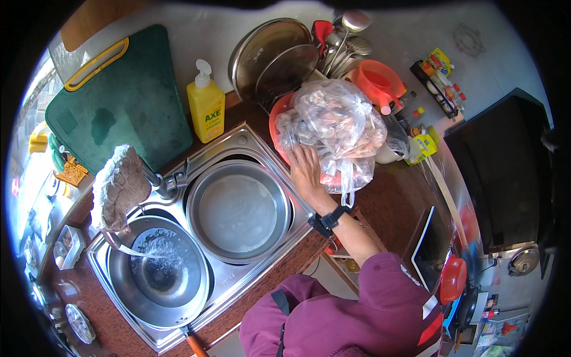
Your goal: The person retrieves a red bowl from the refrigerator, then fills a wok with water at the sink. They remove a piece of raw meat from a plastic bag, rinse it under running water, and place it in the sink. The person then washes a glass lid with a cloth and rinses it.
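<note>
My right hand (306,169), with a black band on the wrist, rests at the near left side of a red basin (275,129). Its fingertips touch a clear plastic bag (290,127) in the basin; whether they grip it or the rim is hidden. On top lies a larger knotted clear bag (337,116) with pale, pinkish contents. My left hand is out of view. To the left, water runs from a cloth-wrapped faucet (120,189) into a wok (158,272) in the left sink bowl. A metal basin (238,212) of cloudy water sits in the right bowl.
Behind the sink stand a green cutting board (120,102) and a yellow AXE pump bottle (206,109). Pot lids (272,58), ladles (354,22) and a red plastic dipper (379,80) crowd behind the basin. The wok's wooden handle (196,343) juts over the counter's front edge.
</note>
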Demonstrator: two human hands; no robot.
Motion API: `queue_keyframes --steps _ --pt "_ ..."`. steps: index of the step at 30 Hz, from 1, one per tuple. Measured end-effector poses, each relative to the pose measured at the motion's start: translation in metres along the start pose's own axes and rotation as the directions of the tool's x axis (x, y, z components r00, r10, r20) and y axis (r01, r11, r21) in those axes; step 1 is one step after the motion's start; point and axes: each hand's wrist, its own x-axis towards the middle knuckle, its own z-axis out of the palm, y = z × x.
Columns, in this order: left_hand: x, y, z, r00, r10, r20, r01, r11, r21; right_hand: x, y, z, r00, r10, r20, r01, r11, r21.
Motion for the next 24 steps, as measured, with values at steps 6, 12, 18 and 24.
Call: queue_keyframes --steps 6,12,18,24 --pt "0.002 0.001 -0.003 1.000 -0.013 -0.004 0.013 1.000 0.013 -0.028 -0.003 -0.008 0.995 0.047 0.090 -0.045 0.999 -0.028" --pt "0.005 0.003 -0.006 1.000 -0.010 -0.009 0.010 1.000 0.021 -0.033 -0.002 -0.008 0.991 0.068 0.119 -0.067 0.998 -0.013" --pt "0.008 -0.008 -0.008 1.000 -0.007 -0.018 0.007 1.000 0.022 -0.029 -0.004 -0.007 0.991 0.068 0.116 -0.068 0.998 -0.010" --pt "0.000 -0.008 -0.009 0.997 0.063 -0.042 -0.061 0.997 0.054 -0.022 -0.015 -0.019 0.988 0.127 0.090 -0.131 0.991 0.038"
